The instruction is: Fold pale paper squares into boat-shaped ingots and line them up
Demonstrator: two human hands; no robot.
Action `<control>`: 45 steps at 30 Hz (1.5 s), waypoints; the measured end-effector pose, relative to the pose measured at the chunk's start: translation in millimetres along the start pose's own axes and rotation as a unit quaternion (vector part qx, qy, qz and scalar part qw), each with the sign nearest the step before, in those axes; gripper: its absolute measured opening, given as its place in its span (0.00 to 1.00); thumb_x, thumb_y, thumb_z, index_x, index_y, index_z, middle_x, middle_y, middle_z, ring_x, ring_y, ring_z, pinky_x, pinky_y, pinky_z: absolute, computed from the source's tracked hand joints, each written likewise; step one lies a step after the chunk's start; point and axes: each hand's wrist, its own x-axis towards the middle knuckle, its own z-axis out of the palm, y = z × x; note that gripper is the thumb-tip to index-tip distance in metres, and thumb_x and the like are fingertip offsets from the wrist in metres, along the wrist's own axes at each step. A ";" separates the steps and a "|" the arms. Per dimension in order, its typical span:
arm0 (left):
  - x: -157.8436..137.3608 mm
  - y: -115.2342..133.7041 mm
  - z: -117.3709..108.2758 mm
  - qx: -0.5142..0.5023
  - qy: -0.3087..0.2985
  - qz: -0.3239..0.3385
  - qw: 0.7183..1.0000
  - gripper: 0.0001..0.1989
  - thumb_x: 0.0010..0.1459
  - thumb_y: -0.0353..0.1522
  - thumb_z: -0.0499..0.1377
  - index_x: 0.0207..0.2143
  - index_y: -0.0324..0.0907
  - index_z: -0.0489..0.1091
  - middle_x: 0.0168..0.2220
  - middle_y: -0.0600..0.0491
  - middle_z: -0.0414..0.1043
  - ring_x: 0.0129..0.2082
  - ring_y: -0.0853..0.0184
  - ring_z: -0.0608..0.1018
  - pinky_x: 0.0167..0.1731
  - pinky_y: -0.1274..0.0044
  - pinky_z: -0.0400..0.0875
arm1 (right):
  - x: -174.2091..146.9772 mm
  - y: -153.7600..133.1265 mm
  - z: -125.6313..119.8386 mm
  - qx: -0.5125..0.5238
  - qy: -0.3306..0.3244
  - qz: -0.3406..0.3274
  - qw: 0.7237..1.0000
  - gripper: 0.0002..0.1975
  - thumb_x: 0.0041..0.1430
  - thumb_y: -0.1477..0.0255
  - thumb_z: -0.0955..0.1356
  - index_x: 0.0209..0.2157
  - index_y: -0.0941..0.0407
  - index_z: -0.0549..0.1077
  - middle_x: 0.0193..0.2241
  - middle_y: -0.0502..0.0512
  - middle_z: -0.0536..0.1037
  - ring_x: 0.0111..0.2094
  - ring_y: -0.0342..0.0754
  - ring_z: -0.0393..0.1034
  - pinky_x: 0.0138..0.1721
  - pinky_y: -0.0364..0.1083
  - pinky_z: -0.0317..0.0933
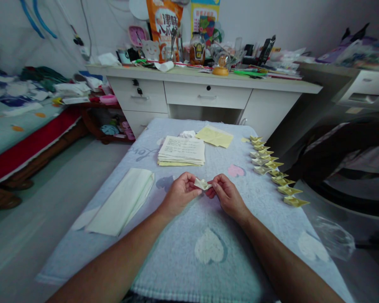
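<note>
A small folded paper boat (202, 184), pale cream, is held between my two hands above the middle of the cloth-covered table. My left hand (183, 189) pinches its left end between thumb and fingers. At the other end, the thumb and fingertips of my right hand (226, 192) grip its right tip. Just beyond my hands lies a stack of written paper sheets (181, 150). Along the table's right edge runs a row of folded paper boats (281, 181), mostly yellow with a few whiter ones.
Yellow sheets (215, 136) and a crumpled white paper (187, 134) lie behind the stack. A folded white-green paper bundle (123, 202) rests on the left of the blue tablecloth (177, 261). Beyond stands a cluttered white desk (205, 90); a bed (25, 122) is at left.
</note>
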 end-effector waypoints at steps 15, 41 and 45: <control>-1.2 -0.9 -3.0 0.117 0.003 0.005 0.993 0.15 0.46 0.33 0.67 0.37 0.40 0.71 0.33 0.53 0.75 0.31 0.68 0.75 0.33 0.78 0.67 | -4.4 -5.2 0.8 -0.141 -0.009 -0.022 0.990 0.09 0.65 0.64 0.61 0.37 0.54 0.67 0.27 0.50 0.74 0.29 0.44 0.70 0.33 0.44 0.63; -5.1 -1.8 0.9 0.209 0.013 0.017 0.978 0.11 0.52 0.38 0.63 0.33 0.38 0.74 0.26 0.54 0.74 0.26 0.70 0.74 0.27 0.80 0.65 | -4.3 -7.1 -0.8 -0.099 -0.068 -0.007 0.993 0.13 0.60 0.63 0.67 0.28 0.57 0.68 0.23 0.46 0.66 0.26 0.40 0.59 0.29 0.40 0.53; -5.6 -2.5 0.2 0.257 0.021 0.056 0.965 0.09 0.53 0.37 0.62 0.29 0.38 0.75 0.26 0.54 0.74 0.27 0.69 0.73 0.28 0.80 0.65 | -4.7 -10.7 -0.4 -0.125 -0.085 -0.010 0.988 0.12 0.59 0.62 0.67 0.30 0.57 0.68 0.24 0.46 0.67 0.26 0.41 0.60 0.29 0.41 0.54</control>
